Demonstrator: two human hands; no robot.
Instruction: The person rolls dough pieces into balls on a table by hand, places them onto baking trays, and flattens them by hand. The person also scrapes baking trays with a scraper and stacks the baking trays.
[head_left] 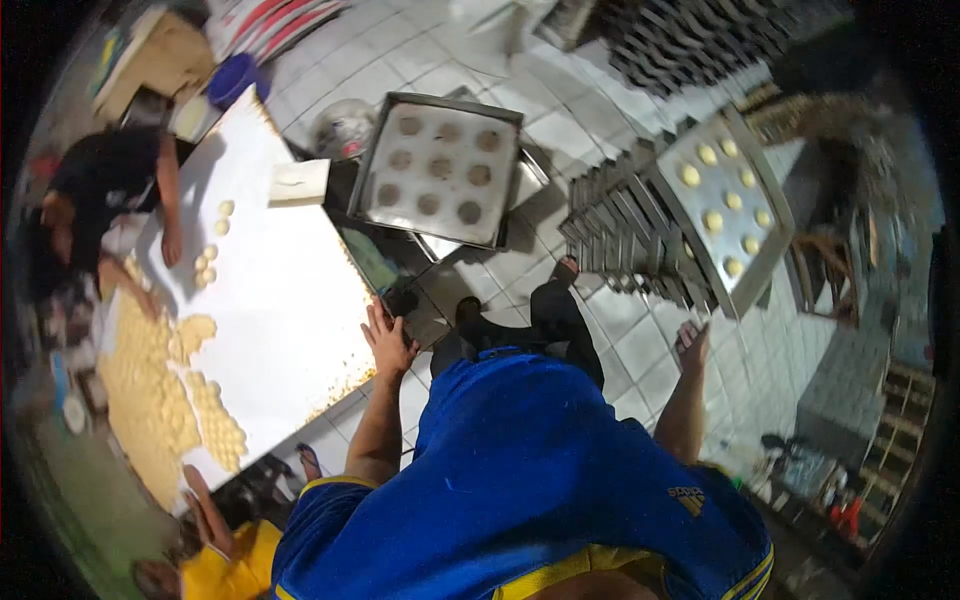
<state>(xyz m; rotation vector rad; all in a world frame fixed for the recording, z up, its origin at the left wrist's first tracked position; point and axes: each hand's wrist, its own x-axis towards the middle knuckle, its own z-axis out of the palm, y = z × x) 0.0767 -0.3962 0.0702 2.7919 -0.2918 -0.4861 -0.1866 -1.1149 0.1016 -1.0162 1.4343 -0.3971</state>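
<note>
My left hand (pixel 388 342) rests at the edge of a white-topped table (pixel 300 310), fingers spread and holding nothing. My right hand (pixel 692 343) hangs just below the near corner of a metal baking tray (pixel 762 262), fingers apart and nothing visible in them. Whether it touches the tray I cannot tell. Several pale round dough balls (pixel 713 221) sit spaced out on that tray, which tops a tall stack of trays (pixel 625 225). Across the table's left side spreads a mass of yellowish dough pieces (pixel 150 390), with a few dough balls (pixel 206 270) apart from it.
Ahead on the tiled floor (pixel 400 60) stands another pile, its top tray (pixel 370 150) marked with round dark spots. A person in black (pixel 110 185) reaches over the dough; another in yellow (pixel 235 560) is at the table's near side. A blue bucket (pixel 232 78) stands beyond.
</note>
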